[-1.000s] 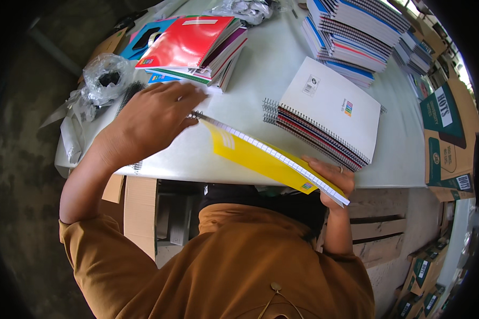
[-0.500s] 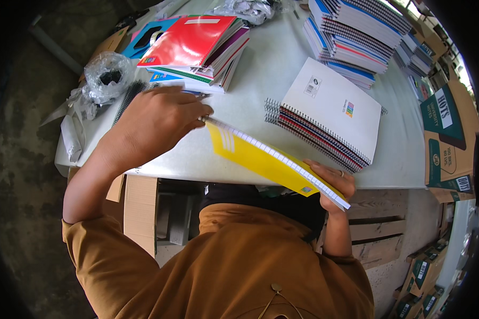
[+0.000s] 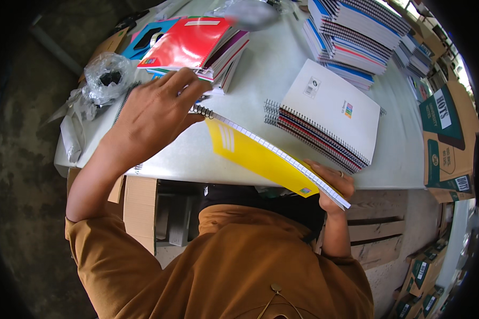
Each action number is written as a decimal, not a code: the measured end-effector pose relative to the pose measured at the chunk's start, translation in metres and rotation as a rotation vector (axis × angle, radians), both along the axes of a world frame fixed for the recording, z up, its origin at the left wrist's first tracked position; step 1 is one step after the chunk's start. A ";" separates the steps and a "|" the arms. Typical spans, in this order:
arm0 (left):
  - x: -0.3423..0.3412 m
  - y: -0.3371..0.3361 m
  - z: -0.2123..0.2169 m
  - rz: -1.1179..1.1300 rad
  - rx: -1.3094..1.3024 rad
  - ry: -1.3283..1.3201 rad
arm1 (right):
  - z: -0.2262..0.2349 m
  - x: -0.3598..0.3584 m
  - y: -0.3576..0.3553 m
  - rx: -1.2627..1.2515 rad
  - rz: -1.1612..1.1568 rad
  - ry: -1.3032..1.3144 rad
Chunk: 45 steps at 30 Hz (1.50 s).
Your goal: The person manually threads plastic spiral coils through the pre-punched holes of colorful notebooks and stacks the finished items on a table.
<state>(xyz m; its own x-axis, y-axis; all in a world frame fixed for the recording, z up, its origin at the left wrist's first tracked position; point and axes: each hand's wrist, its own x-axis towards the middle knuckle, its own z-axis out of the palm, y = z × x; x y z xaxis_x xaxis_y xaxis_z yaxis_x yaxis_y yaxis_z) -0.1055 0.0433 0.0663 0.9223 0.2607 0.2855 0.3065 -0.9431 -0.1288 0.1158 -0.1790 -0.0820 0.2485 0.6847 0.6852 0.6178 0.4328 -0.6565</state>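
A yellow-covered notebook (image 3: 255,154) with squared pages is tilted on edge in front of me above the table's near edge. My right hand (image 3: 332,183) grips its lower right end. A dark spiral wire (image 3: 203,111) sticks out past the notebook's upper left corner. The fingers of my left hand (image 3: 154,114) are curled at the outer end of that wire, their tips partly hidden. Right of the notebook lies a stack of spiral notebooks with a white cover (image 3: 332,109) on top.
Beyond my left hand is a pile of loose notebooks, a red cover (image 3: 186,42) uppermost. Crumpled clear plastic (image 3: 107,80) lies at the left. Tall stacks of bound notebooks (image 3: 356,40) stand far right, beside a cardboard box (image 3: 449,141). Something grey and blurred (image 3: 251,15) shows at the far edge.
My left hand has shifted slightly up and left, and more of the spiral wire shows beyond the notebook corner. A grey blur has appeared at the far edge. My right hand stays put.
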 end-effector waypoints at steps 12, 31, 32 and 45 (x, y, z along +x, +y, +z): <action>-0.002 0.004 0.001 -0.190 -0.078 0.105 | 0.001 -0.002 0.001 0.033 0.054 0.012; -0.012 0.009 -0.198 -0.352 0.583 -0.459 | -0.002 -0.015 0.016 0.169 0.038 -0.136; -0.014 0.020 -0.197 -0.267 0.439 -0.505 | 0.002 -0.014 0.021 0.197 0.061 -0.157; 0.013 0.000 -0.181 -0.293 0.024 -0.785 | -0.001 -0.008 0.023 0.120 0.139 -0.074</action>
<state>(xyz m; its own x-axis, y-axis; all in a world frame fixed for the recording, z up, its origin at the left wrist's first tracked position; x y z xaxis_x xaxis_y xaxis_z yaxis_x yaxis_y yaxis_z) -0.0926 0.0437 -0.1151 0.4826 0.0269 0.8754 0.0584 -0.9983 -0.0015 0.1075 -0.1560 -0.0830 0.1030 0.6210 0.7770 0.5916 0.5897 -0.5498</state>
